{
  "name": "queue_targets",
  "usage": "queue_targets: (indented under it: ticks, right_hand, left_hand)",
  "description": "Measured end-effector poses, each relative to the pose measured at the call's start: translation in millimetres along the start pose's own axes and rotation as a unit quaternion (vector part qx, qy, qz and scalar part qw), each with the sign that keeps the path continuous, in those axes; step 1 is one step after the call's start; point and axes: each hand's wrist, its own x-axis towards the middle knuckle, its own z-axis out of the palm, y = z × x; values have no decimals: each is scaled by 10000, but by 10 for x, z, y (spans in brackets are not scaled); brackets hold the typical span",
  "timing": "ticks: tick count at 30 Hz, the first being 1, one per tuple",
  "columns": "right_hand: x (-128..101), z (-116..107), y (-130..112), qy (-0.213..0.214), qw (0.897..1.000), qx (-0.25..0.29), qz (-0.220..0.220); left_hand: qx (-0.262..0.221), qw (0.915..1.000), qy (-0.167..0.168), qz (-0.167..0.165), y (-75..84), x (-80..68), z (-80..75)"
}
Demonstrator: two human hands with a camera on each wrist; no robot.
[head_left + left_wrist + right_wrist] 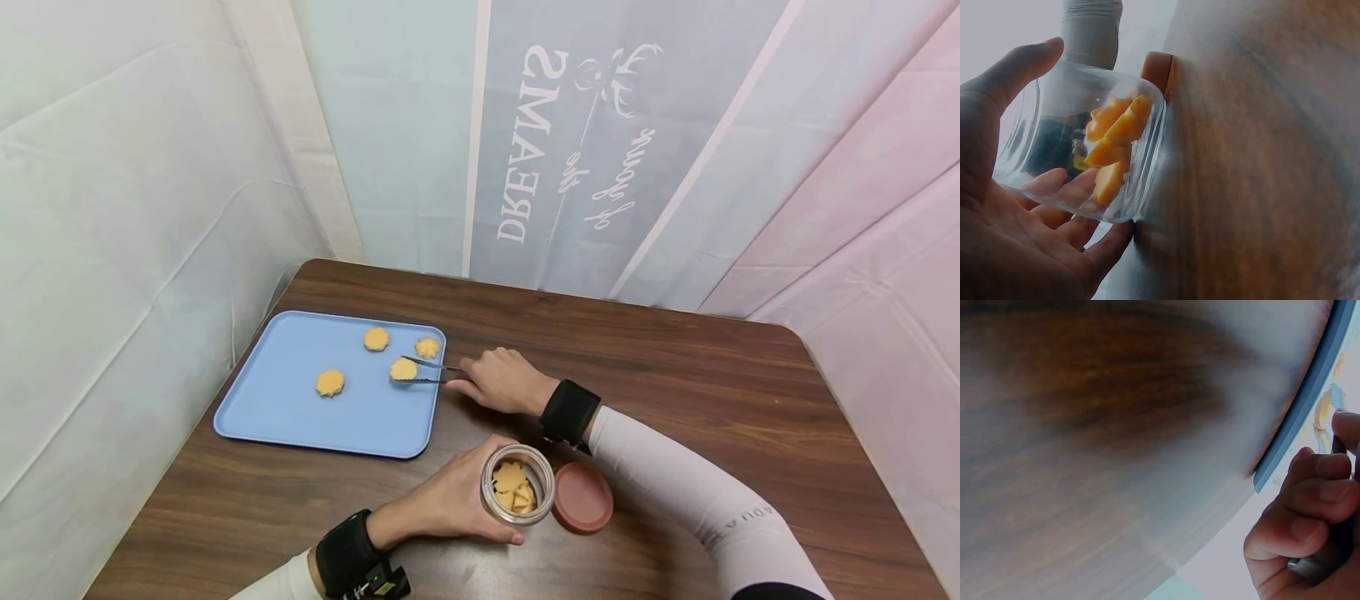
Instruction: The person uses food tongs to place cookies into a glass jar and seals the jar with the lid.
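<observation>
Pastel fabric hangings [405, 133], printed with pale lettering that includes "DREAMS", are hung behind and beside a dark wood-grain table [675, 367]. In the head view, a light-blue rectangular tray [277, 408] is seen on the table's left part. Three scalloped yellow cookies [329, 382] are spread on it, two near its far edge and one nearer its middle. A fourth cookie [402, 369] is framed by the two arms of slim tongs [426, 381] over the tray's right part; whether it is lifted cannot be told. The tongs are gripped by the right hand [506, 382], thumb and fingers closed in on them. A clear jar [547, 479], open at the top, is held by the left hand [457, 492], thumb and fingers wrapped around its side. A reddish-brown round lid [584, 498] is laid on the table just beside the jar.

From the left wrist, the jar is shown between thumb and fingers, its base turned toward the tabletop; several yellow cookie pieces [1113, 140] are gathered near that base.

From the right wrist, fingers are shown curled round the tongs' dark handle, and a toothed tip is seen beside yellow cookie edges, past the tray's rim.
</observation>
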Motion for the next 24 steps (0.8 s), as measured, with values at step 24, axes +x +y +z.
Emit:
queue_targets:
  ticks: [24]
  right_hand:
    - [-188,-55,15,80,9999,5,70]
  left_hand:
    - [-38,10000,1,-49,16,3,0]
